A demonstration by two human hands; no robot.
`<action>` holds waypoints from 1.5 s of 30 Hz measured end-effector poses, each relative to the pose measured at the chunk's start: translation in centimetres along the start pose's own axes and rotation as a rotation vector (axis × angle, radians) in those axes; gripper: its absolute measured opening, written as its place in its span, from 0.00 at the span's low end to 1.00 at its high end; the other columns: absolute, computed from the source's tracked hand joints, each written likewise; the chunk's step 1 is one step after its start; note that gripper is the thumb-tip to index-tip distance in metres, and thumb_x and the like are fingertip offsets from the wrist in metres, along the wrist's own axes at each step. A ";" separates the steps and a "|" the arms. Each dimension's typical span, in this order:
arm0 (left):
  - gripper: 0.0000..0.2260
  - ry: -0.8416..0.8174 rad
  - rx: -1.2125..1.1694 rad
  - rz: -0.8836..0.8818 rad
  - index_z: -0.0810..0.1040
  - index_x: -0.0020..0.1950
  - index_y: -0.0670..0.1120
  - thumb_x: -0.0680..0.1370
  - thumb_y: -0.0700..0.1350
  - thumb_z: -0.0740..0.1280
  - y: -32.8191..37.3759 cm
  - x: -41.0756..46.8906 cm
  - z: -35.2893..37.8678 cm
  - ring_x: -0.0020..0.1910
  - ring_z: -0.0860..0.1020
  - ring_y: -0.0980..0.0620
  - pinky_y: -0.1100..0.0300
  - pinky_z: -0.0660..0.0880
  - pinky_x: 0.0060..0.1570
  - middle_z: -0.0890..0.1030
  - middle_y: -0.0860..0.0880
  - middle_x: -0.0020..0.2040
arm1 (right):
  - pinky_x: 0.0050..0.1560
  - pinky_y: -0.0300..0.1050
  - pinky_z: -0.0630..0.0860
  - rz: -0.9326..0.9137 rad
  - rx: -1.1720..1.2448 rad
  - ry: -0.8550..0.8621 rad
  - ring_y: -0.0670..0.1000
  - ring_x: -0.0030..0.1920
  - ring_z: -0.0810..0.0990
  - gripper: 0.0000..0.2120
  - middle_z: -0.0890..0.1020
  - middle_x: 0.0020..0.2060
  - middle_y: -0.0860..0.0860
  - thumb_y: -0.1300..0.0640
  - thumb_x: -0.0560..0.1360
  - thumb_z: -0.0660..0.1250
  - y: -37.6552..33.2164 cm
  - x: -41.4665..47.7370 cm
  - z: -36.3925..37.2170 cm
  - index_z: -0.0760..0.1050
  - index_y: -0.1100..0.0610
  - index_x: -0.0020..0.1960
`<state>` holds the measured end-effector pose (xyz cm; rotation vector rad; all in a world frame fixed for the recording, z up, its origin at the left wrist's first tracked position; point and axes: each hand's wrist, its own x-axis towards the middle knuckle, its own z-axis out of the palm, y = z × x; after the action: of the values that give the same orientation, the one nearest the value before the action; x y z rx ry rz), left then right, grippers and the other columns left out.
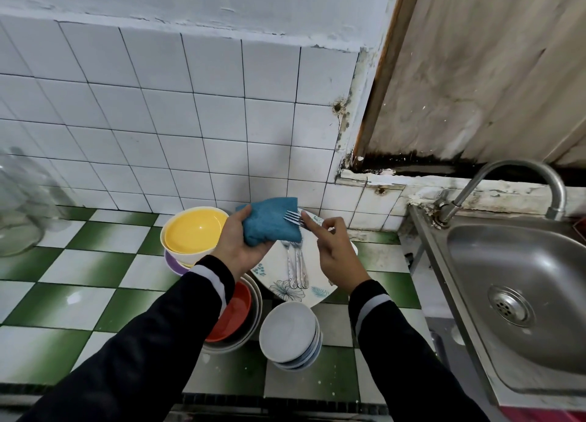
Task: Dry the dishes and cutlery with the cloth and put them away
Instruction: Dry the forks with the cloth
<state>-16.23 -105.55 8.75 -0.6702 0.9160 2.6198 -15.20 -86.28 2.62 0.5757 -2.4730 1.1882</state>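
Left grip (241,241): curled round a folded blue cloth (269,223), held up over the back middle of the worktop (79,263).
Fork (293,217): tines lie against the cloth's right side; its handle is pinched in the right grip.
Right grip (336,253): thumb and fingers closed on the fork handle, forefinger stretched along it; the handle's end is hidden.
Glass jar (19,206): clear, at the back left corner of the green-and-white tiled worktop.
Yellow bowl (195,231): near the back edge, stacked on a purple bowl (172,263), just left of the left grip.
Red bowl (236,310): nested in larger bowls, mid-worktop, partly covered by the left sleeve.
White bowls (288,329): one stack, toward the front edge, just right of the red bowl.
Flower-patterned plate (276,260): below both grips, behind the white bowls.
Two pieces of cutlery (297,268): side by side on the plate, heads hidden by the cloth.
Steel sink (523,263): beyond the worktop's right edge, with a curved tap (520,171) at its back.
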 end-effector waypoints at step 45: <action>0.12 -0.089 0.266 0.000 0.76 0.56 0.42 0.81 0.49 0.62 -0.6 -1.1 1.0 0.37 0.84 0.49 0.58 0.80 0.35 0.85 0.45 0.39 | 0.40 0.44 0.71 0.242 0.186 0.040 0.54 0.37 0.73 0.22 0.77 0.37 0.56 0.75 0.72 0.63 -1.5 0.2 -0.4 0.66 0.47 0.39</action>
<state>-15.37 -104.57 9.64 -0.4814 1.2074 2.4431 -14.55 -86.84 3.98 0.3009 -2.4671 1.5181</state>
